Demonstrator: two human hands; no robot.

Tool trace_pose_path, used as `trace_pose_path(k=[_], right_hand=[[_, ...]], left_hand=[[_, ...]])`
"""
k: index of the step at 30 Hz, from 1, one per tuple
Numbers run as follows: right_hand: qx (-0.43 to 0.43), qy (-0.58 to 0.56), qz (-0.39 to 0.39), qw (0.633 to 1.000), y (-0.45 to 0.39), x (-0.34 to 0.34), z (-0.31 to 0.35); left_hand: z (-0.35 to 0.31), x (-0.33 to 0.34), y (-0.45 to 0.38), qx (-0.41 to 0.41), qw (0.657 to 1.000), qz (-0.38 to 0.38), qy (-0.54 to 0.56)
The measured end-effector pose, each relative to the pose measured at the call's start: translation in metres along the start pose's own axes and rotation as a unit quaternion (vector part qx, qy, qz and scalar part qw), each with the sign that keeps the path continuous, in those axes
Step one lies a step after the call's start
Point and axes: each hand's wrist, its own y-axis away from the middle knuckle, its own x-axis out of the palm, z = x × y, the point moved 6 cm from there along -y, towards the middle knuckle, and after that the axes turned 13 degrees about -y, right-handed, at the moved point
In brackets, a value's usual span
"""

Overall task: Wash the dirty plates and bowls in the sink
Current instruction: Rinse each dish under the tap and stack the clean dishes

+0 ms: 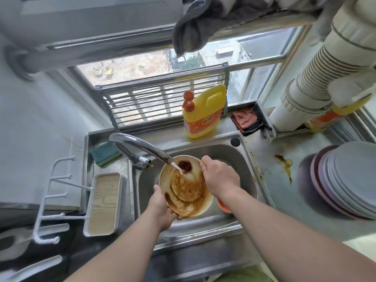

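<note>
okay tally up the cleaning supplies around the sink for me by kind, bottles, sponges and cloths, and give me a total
Yellow plastic detergent bottles: 2, one with an orange pump behind the sink, one partly hidden behind the white pipe
Green and yellow sponges: 1, left of the faucet
Folded red cloths: 1, in the sill corner
Total: 4

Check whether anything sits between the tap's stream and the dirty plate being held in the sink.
Nothing visible does. The stream falls from the faucet spout straight onto the dirty plate. The left hand grips the plate's near rim and the right hand is at its far right rim, both off to the sides of the water.
</note>
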Motion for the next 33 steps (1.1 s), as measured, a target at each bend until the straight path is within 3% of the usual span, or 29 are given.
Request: trace_pose_path(k=[11,18,26,33], right_hand=[[0.093,-0.003,-0.061,0.994,0.01,-0.027,-0.07],[0.19,-0.085,-0.016,0.978,0.026,-0.001,-0.11],[0.242,-0.217,0.002,0.946,0.029,0.04,-0.1],[0.217,-0.308,0.013,0.926,0.019,0.053,-0.074]], left_hand=[[0.001,0.03,-0.003,0.003,0.998,0.007,-0.06],[-0.002,0.026,-0.006,0.032,0.994,0.023,-0.099],[-0.028,0.006,-0.002,0.104,0.986,0.001,-0.128],[-0.038,-0.022,-0.003,0.117,0.982,-0.034,-0.144]])
